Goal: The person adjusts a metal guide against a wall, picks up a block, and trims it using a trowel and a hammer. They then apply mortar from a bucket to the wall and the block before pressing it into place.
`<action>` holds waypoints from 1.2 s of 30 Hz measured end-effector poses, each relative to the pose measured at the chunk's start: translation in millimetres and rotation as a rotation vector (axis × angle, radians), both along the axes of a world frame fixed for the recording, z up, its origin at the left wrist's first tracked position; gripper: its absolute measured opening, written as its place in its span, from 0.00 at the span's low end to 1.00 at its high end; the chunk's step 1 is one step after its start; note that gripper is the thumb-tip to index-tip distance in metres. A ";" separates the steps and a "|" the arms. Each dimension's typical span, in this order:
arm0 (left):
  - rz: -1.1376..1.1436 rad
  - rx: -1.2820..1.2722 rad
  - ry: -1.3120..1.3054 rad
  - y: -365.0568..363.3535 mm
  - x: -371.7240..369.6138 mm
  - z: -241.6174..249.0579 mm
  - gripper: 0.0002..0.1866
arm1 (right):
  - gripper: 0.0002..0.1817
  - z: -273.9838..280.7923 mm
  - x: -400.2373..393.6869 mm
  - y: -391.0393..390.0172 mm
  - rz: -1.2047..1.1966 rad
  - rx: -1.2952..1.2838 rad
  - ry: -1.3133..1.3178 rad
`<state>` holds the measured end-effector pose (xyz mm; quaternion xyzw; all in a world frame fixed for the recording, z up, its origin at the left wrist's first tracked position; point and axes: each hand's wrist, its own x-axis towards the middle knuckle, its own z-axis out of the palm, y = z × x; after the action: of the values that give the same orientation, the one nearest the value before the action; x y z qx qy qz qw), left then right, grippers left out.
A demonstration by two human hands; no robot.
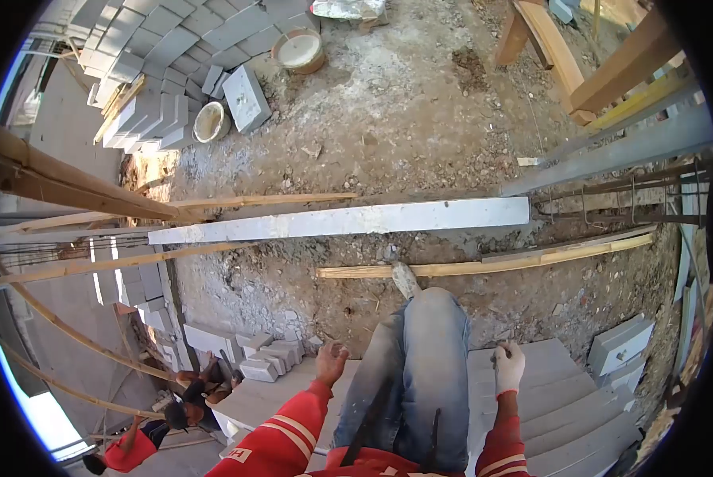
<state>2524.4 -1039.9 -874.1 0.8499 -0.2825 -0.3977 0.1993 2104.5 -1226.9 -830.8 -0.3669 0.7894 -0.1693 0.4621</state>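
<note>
My left hand is bare, with its fingers curled, just left of my jeans; whether anything is in it is too small to tell. My right hand looks pale, as if gloved or dusty, and its fingers are curled in over the grey blocks on the right. Nothing can be made out in it. Both hands are apart, one on each side of my legs. Ahead of my knees lies a long white row of blocks, with a wooden board on the ground on the near side.
Stacked grey blocks, a bucket and a round tub are at the upper left. Wooden posts cross the left side; timber and a metal beam stand at the right. Two people are at the lower left.
</note>
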 end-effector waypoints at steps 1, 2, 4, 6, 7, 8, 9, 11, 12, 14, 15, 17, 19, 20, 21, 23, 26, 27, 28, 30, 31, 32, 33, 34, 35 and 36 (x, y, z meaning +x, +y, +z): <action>0.053 0.036 0.085 -30.8 7.6 5.3 0.21 | 0.06 -6.0 0.2 6.2 -0.039 0.067 0.000; 0.054 0.052 0.079 -50.8 13.4 8.5 0.21 | 0.06 -3.6 9.6 -0.7 -0.038 0.082 -0.005; -0.200 0.031 -0.102 -86.8 25.7 8.5 0.21 | 0.07 5.2 37.4 -18.5 0.095 0.134 0.055; -0.120 0.041 0.057 -101.2 35.5 -9.6 0.22 | 0.09 -1.2 67.1 -42.0 0.137 0.167 0.046; -0.039 0.096 0.080 -117.5 36.4 -15.9 0.22 | 0.11 -3.0 87.1 -63.1 0.171 0.174 0.028; 0.041 0.147 0.102 -137.4 41.2 -23.1 0.22 | 0.11 -4.1 106.8 -90.3 0.171 0.169 0.032; -0.014 0.108 0.052 -158.9 43.2 -14.7 0.22 | 0.11 0.5 128.5 -126.1 0.175 0.156 0.013; -0.018 0.104 0.009 -176.3 52.9 -25.0 0.22 | 0.12 2.8 165.2 -202.1 0.199 0.138 0.013; -0.034 0.096 -0.043 -190.1 57.8 -35.1 0.22 | 0.12 -2.8 182.6 -245.0 0.202 0.090 -0.012; 0.129 0.212 0.059 -234.4 68.0 -32.0 0.22 | 0.12 -31.8 210.5 -331.4 0.214 0.044 -0.020; 0.209 0.260 0.102 -258.9 76.4 -37.9 0.22 | 0.12 -65.0 223.8 -375.9 0.118 0.069 -0.091; 0.297 0.353 0.165 -271.4 73.5 -43.5 0.22 | 0.12 -114.9 249.9 -457.9 0.126 0.053 -0.064; 0.203 0.311 0.062 -279.8 69.5 -65.0 0.22 | 0.12 -172.1 288.4 -569.7 0.312 -0.126 0.082; 0.219 0.314 0.076 -301.3 68.1 -65.1 0.22 | 0.12 -173.5 319.7 -635.7 0.353 -0.145 0.120; 0.305 0.349 0.107 -319.6 63.6 -58.4 0.21 | 0.14 -194.6 343.5 -697.0 0.423 -0.255 0.132; 0.400 0.393 0.156 -352.7 52.4 -42.3 0.21 | 0.20 -192.8 405.9 -813.3 0.556 -0.415 0.265; 0.472 0.387 0.148 -377.7 39.7 -42.3 0.21 | 0.24 -221.3 481.9 -966.0 0.743 -0.520 0.414; 0.476 0.430 0.135 -374.1 30.9 -44.3 0.20 | 0.25 -211.8 508.0 -1003.8 0.819 -0.482 0.368; 0.477 0.474 0.125 -376.3 25.7 -47.9 0.20 | 0.25 -220.8 531.0 -1041.0 0.915 -0.606 0.535; 0.470 0.511 0.116 -386.7 18.7 -47.1 0.20 | 0.27 -225.0 571.5 -1098.1 1.011 -0.712 0.673; 0.448 0.542 0.092 -391.5 15.6 -47.2 0.20 | 0.28 -226.7 590.7 -1124.5 1.022 -0.702 0.691; 0.466 0.553 0.100 -396.1 13.0 -49.3 0.20 | 0.28 -235.6 603.9 -1146.2 1.032 -0.799 0.714; 0.490 0.587 0.120 -399.5 8.8 -49.7 0.20 | 0.29 -237.9 618.7 -1161.8 1.039 -0.783 0.749; 0.525 0.628 0.133 -401.3 2.5 -44.4 0.19 | 0.31 -239.5 632.3 -1173.8 1.067 -0.751 0.790; 0.562 0.656 0.175 -408.0 0.0 -41.4 0.19 | 0.32 -244.6 645.8 -1185.0 1.089 -0.710 0.822; 0.614 0.682 0.165 -411.9 -5.3 -37.4 0.19 | 0.32 -248.8 657.6 -1194.6 1.080 -0.683 0.791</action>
<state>2519.2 -1451.7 -911.5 0.8767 0.1458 -0.4568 0.0386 2762.1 -2421.5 -1079.6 -0.8596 0.5104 -0.0100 0.0232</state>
